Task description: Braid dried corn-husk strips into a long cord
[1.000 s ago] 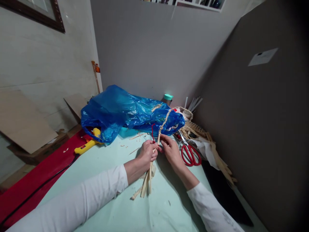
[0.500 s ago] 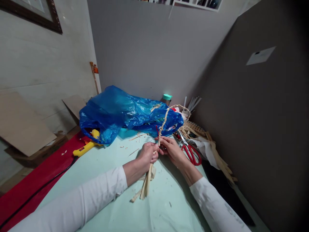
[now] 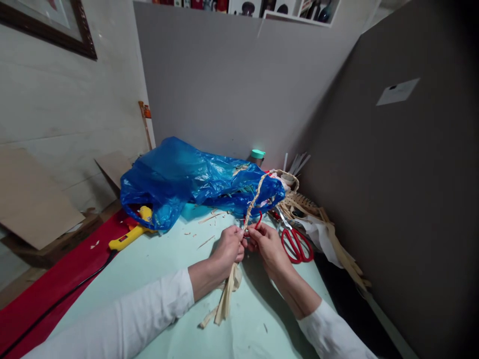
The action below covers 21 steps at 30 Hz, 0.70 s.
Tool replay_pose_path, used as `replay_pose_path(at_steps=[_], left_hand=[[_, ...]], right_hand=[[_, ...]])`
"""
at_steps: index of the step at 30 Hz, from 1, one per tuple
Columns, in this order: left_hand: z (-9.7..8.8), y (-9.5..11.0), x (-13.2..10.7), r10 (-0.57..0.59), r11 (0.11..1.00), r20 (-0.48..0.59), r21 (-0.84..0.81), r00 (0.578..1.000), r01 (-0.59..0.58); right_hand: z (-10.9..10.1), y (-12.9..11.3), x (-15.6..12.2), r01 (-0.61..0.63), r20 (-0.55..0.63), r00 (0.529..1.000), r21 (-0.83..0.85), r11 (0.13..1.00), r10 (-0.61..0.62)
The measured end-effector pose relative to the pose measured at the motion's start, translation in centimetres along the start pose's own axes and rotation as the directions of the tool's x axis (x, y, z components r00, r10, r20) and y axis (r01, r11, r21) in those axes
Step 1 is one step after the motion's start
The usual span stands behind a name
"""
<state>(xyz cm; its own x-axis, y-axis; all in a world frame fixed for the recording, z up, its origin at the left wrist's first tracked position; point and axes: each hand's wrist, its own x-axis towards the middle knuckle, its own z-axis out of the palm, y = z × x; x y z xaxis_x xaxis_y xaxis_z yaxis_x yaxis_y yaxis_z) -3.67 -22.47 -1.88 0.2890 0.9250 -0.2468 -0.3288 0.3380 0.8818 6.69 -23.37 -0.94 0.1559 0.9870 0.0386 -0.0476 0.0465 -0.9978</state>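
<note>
Over the table [image 3: 194, 344], the left hand [image 3: 226, 248] clamps the braid [image 3: 255, 199] while the right hand [image 3: 270, 248] pinches the red cord [image 3: 260, 217], now swung rightward, apparently being wound on.

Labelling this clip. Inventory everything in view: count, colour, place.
Braid: 1, straw, centre
Strand ends: several, straw, front
String: 1+, red, by braid
Bag: 1, blue, back centre
Bottle: 1, teal-lidded, behind bag
Corded tool: 1, yellow, left
Scissors: 1, red-handled, right
Straw strips: many, tan, right
Sticks: several, white, back right
Flat item: 1, black, right
Tabletop: 1, pale green, centre
Cloth: 1, red, left
Cardboard: 2+, brown, left
Frame: 1, brown, upper left
Panels: 2, grey, back, right
Shelf: 1, white, top
Left hand: 1, bare, holding braid
Right hand: 1, bare, pinching string
Sleeves: 2, white, foreground
</note>
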Motion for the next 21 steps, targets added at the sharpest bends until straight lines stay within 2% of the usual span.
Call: replay_pose_path(at_steps=[8,13,17,21], left_hand=[[0.0,0.6,0.0,-0.020,0.998,-0.033,-0.064,0.999,0.017],[-0.2,1.1,0.0,-0.077,0.992,0.022,-0.101,0.997,0.078],[-0.4,0.9,0.0,-0.080,0.989,0.044,-0.121,0.996,0.085],[-0.6,0.9,0.1,-0.054,0.989,0.051,-0.138,0.997,0.061]], right_hand=[[-0.5,-0.3,-0.1,0.023,0.060,0.998,-0.065,0.998,-0.019],[-1.2,-0.7,-0.1,0.184,0.132,0.980,-0.311,0.933,-0.149],[-1.1,-0.7,-0.3,0.224,0.118,0.974,-0.421,0.879,-0.192],[-1.4,-0.3,0.1,0.195,0.058,0.980,-0.428,0.882,-0.188]])
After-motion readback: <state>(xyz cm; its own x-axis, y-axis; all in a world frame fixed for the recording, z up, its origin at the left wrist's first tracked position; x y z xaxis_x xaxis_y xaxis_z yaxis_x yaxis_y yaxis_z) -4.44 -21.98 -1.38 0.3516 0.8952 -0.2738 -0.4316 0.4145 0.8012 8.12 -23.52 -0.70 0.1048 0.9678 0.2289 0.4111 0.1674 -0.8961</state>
